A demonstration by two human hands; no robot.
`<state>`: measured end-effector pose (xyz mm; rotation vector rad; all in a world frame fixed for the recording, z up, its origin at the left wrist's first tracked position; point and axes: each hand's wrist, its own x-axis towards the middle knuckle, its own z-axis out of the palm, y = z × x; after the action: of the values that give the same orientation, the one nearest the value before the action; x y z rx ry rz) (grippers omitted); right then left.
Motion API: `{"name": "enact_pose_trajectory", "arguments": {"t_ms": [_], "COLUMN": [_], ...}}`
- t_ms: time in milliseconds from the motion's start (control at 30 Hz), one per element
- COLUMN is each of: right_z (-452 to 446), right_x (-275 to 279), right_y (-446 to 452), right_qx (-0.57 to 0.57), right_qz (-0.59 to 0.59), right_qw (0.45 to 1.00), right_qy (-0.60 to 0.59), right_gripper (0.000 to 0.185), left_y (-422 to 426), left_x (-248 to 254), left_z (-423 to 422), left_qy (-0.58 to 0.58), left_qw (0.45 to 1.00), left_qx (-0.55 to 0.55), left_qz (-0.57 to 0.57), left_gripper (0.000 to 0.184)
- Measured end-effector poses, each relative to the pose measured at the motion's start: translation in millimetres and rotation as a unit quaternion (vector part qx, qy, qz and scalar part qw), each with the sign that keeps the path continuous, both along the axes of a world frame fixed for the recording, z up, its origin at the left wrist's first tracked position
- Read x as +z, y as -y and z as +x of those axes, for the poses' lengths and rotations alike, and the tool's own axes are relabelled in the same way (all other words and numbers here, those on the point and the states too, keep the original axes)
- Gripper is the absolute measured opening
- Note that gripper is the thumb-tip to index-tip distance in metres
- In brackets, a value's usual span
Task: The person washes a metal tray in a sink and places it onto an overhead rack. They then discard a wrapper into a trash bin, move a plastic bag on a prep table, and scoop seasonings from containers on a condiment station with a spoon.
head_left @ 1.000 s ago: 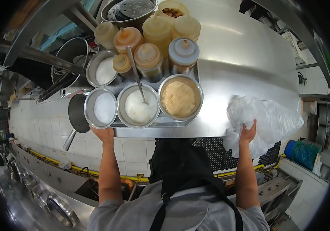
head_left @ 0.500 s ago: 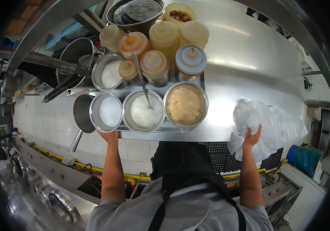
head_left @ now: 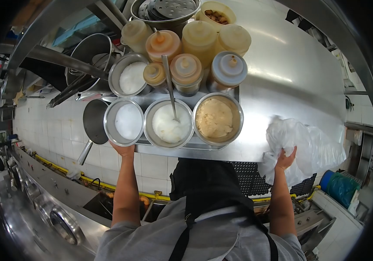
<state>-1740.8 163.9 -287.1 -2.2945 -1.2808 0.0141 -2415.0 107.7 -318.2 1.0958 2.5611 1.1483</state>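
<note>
While clear plastic (head_left: 317, 145) on the front edge of the bench (head_left: 269, 98) is touched by the right hand (head_left: 285, 159) and the left hand (head_left: 124, 150) is part-hidden by a bowl (head_left: 110, 124), neither grip can be told; bottles (head_left: 186, 69) are ranked behind, seemingly for easier scooping.

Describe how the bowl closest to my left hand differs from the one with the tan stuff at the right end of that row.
The left bowl holds smooth-looking white stuff, while the right bowl holds a lumpy tan mass. The left bowl looks smaller across than the right bowl. The left bowl sits close by your left hand; the right bowl sits clear of it. Both are round, open metal bowls.
</note>
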Motion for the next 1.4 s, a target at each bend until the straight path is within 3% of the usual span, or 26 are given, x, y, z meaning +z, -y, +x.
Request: {"name": "enact_pose_trajectory", "arguments": {"t_ms": [100, 233, 433, 567, 600, 700, 733, 833, 967, 1400], "right_z": [-1.3, 6.6, 12.0, 11.2, 9.8, 6.8, 5.4, 6.3, 4.9, -9.5], "right_x": [-1.7, -6.8, -12.1, -13.3, -12.3, -8.9, -8.3, -8.4, -3.3, 11.5], "right_y": [0.2, 0.3, 1.8, 0.4, -0.3, -0.9, -1.3, -2.0, -3.2, -2.9], "right_qx": [0.012, 0.009, 0.022, 0.044, 0.053, 0.044, 0.047, 0.045, 0.033, 0.030], "right_qz": [0.035, 0.009, 0.015, 0.037, 0.056, 0.047, 0.047, 0.050, 0.004, -0.012], "right_qw": [0.998, 1.000, 0.999, 0.997, 0.994, 0.996, 0.996, 0.996, 0.999, 0.999], "right_qy": [0.044, 0.011, 0.020, 0.048, 0.073, 0.059, 0.058, 0.063, 0.026, 0.033], "right_gripper": [0.067, 0.073, 0.072, 0.069, 0.067, 0.066, 0.066, 0.065, 0.067, 0.063], "left_y": [-1.8, -7.6, -12.3, -13.2, -15.3, -16.3, -17.1, -18.3, -16.2, -16.3], "left_x": [5.3, 13.4, 29.0, 33.1, 33.5, 35.3, 35.5, 42.9, 37.5, 44.2], "left_z": [3.9, 9.7, 16.6, 18.2, 18.5, 18.1, 15.9, 21.0, 11.0, 20.2], "left_qy": [0.006, 0.008, -0.066, -0.152, -0.172, -0.178, -0.228, -0.199, -0.254, -0.249], "left_qw": [1.000, 0.999, 0.996, 0.988, 0.982, 0.981, 0.971, 0.976, 0.965, 0.968], "left_qx": [0.010, 0.011, -0.015, -0.022, -0.028, -0.038, -0.050, -0.032, -0.054, 0.009], "left_qz": [0.023, 0.042, 0.050, 0.030, 0.070, 0.070, 0.051, 0.077, 0.031, 0.040], "left_gripper": [0.084, 0.079, 0.071, 0.048, 0.040, 0.044, 0.041, 0.038, 0.030, 0.016]}}
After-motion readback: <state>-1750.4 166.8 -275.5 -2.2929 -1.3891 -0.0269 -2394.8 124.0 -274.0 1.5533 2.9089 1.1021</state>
